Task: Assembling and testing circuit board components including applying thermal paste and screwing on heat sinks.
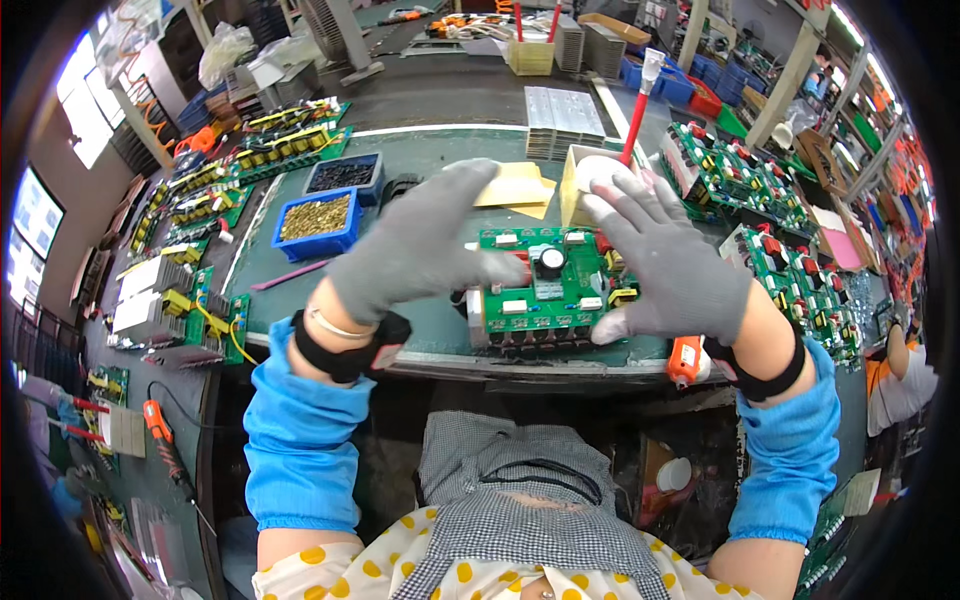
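Observation:
A green circuit board (548, 285) lies at the table's front edge, with a round black-and-white capacitor and small white, red and yellow parts on it. My left hand (415, 245), in a grey glove, is over its left side, thumb stretched toward a red part; whether it touches cannot be told. Above the board's right edge my right hand (675, 265), gloved alike, has its fingers spread and grips nothing visible. Near its fingertips is a white round object (597, 172) at a pale yellow box (573, 195). A red-handled brush (638, 115) stands there, bristles up.
A blue bin of brass-coloured small parts (318, 222) and a bin of black parts (345, 178) stand left. Yellow paper (518, 185) and stacked metal plates (562, 120) lie behind. More boards (735, 175) line both sides. An orange electric screwdriver (684, 360) hangs at the front edge.

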Tool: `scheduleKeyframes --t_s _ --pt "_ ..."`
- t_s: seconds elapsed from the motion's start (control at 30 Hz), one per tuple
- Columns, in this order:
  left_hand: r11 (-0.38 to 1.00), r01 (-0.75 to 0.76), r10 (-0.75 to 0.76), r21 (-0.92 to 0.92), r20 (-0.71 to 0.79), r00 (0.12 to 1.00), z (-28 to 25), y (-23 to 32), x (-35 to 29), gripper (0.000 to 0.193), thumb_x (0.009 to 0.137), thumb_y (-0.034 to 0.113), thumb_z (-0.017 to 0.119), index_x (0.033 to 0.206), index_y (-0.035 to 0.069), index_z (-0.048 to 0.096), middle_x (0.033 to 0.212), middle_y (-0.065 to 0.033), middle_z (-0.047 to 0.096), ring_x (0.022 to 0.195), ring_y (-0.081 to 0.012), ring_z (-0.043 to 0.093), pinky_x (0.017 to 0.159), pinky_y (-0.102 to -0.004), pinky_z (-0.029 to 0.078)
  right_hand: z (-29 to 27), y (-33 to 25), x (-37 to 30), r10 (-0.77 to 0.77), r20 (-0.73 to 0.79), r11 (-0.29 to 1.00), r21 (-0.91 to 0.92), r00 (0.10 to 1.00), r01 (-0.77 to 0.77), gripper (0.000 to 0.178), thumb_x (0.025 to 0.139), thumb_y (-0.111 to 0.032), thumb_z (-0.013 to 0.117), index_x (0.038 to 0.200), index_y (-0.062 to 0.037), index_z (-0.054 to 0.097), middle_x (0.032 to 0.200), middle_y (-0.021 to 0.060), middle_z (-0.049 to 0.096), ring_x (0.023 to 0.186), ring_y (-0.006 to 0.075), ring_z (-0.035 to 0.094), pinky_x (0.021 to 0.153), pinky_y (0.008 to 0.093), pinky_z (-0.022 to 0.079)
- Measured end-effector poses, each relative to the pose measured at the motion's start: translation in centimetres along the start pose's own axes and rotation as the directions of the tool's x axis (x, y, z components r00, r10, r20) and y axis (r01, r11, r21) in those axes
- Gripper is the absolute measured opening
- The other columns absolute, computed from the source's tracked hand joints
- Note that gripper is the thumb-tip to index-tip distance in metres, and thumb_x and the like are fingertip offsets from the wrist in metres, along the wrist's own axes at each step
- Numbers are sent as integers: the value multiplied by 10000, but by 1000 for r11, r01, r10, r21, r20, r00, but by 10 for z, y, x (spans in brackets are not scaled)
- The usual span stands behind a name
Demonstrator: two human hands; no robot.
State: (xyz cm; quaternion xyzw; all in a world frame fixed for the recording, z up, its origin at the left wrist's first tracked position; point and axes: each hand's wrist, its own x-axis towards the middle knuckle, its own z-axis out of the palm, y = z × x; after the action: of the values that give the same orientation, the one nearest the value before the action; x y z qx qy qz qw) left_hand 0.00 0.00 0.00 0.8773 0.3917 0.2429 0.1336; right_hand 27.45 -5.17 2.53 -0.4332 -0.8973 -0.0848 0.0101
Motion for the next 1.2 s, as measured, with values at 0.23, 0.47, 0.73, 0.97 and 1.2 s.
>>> scheduleKeyframes --t_s 0.23,0.47,0.73,0.97,1.2 --pt "861 306 -307 -405 64 949 31 -51 -77 385 863 94 680 1224 -11 598 1127 -104 674 969 -161 629 870 -297 496 9 -35 31 -89 -61 995 31 994 91 980 708 -537 761 1394 52 383 1464 256 370 1367 400 360 1113 479 327" --pt "930 197 -238 -310 -99 966 64 -41 -72 231 861 92 679 1082 25 681 911 -137 699 811 -191 667 757 -287 512 22 -38 60 55 317 987 128 947 -100 983 731 -599 719 1394 49 392 1432 258 408 1319 385 429 1063 425 406" --pt "959 116 -64 260 -200 978 79 -23 -70 171 819 114 651 989 105 667 798 -85 655 727 -312 650 590 -402 499 25 -42 64 10 335 994 95 942 -44 955 755 -569 709 1410 41 378 1445 272 407 1309 389 449 1069 437 392" --pt "930 160 -267 -330 -309 913 101 -18 -85 298 910 75 594 1200 12 623 987 -178 692 875 -291 694 750 -349 540 25 -44 58 26 319 995 86 947 -57 983 712 -528 767 1420 23 366 1429 283 405 1280 418 463 1061 459 397" --pt "444 244 -449 -862 22 893 101 -33 -94 454 987 134 533 1397 -28 423 1328 -173 569 1166 -209 586 948 -319 480 26 -41 63 22 335 991 120 942 -66 993 710 -555 755 1437 -6 358 1447 268 395 1274 428 468 1059 444 406"
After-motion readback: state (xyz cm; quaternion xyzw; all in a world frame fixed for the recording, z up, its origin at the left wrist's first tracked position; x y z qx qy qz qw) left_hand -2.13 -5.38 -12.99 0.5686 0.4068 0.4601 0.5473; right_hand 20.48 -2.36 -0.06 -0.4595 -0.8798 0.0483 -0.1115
